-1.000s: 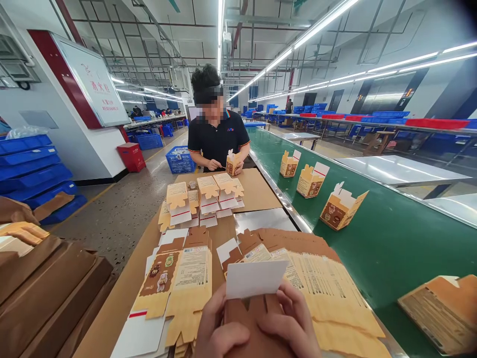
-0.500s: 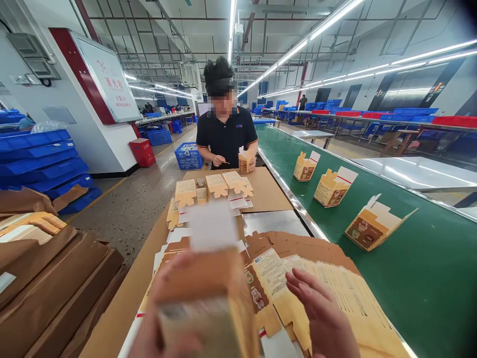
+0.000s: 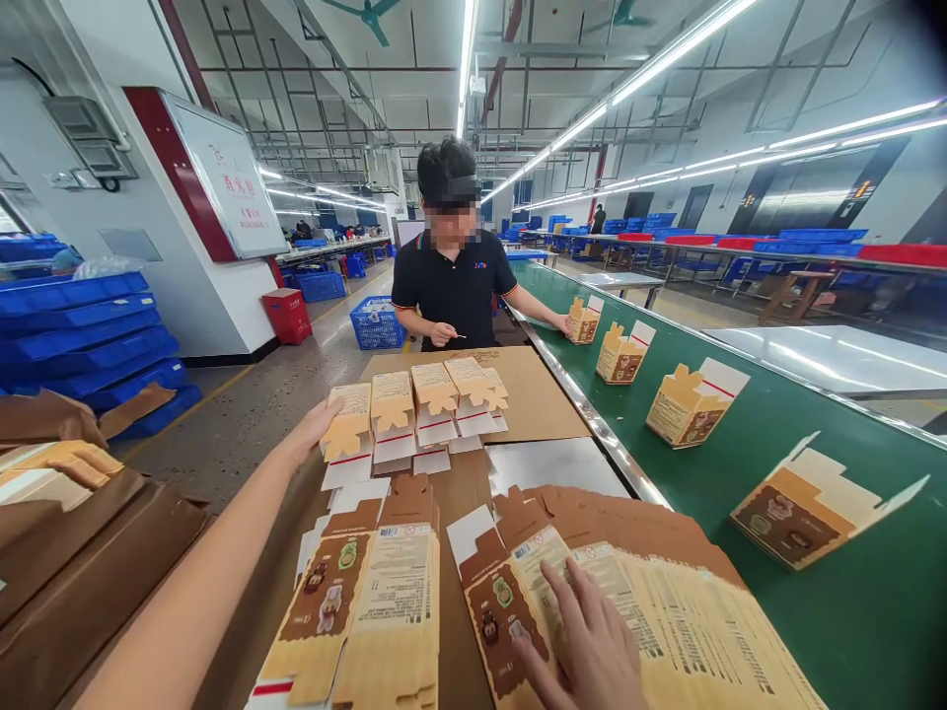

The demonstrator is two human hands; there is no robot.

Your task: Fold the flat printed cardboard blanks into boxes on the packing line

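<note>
My left hand (image 3: 315, 426) reaches far forward and grips the leftmost folded carton (image 3: 346, 422) in a row of upright cartons (image 3: 433, 390) on the brown worktable (image 3: 529, 390). My right hand (image 3: 584, 646) lies flat with fingers apart on a fanned stack of flat carton blanks (image 3: 666, 602) at the near edge. A second pile of flat blanks (image 3: 370, 602) lies to its left.
A person in a black shirt (image 3: 453, 286) across the table sets a carton (image 3: 583, 320) on the green conveyor belt (image 3: 740, 473), where other open cartons (image 3: 695, 404) ride. Brown paper bundles (image 3: 81, 552) lie at my left. Blue crates (image 3: 81, 335) line the wall.
My left hand carried a folded carton forward and placed it at the left end of the row. My right hand dropped onto the flat blanks. The cartons on the belt moved toward me.
</note>
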